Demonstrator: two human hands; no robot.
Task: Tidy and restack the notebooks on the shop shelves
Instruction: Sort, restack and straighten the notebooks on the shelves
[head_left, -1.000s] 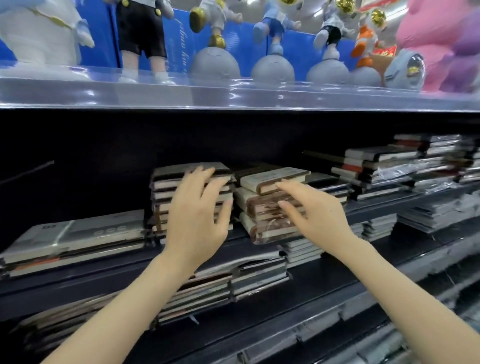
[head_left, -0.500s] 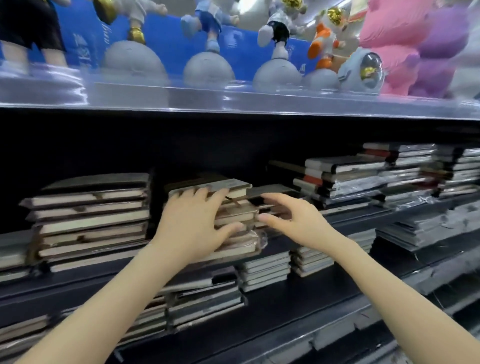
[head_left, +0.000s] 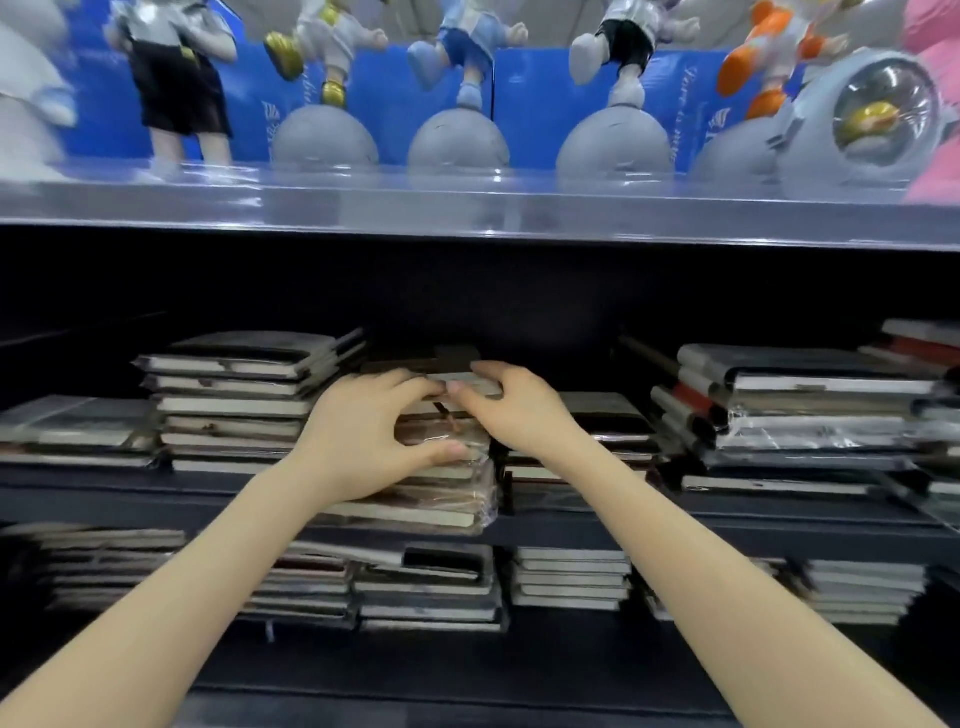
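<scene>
A stack of plastic-wrapped brown notebooks (head_left: 441, 499) stands at the middle of the upper dark shelf (head_left: 779, 512). My left hand (head_left: 363, 441) grips its upper notebooks, fingers over the top and thumb against the front edge. My right hand (head_left: 511, 410) holds the top notebook (head_left: 470, 375) of the same stack, fingertips meeting those of the left. A taller neat stack of notebooks (head_left: 239, 400) stands just to the left, and a low stack (head_left: 597, 431) sits to the right behind my right wrist.
More notebook stacks (head_left: 810, 410) fill the upper shelf at right and a flat pile (head_left: 72, 431) at left. The lower shelf holds several stacks (head_left: 431, 587). Above, a clear-fronted shelf (head_left: 467, 208) carries toy figures on grey spheres (head_left: 457, 140).
Both hands closed in on the middle stack: the left went from the left stack to gripping it, the right slid onto its top notebook. The view shifted right and upward.
</scene>
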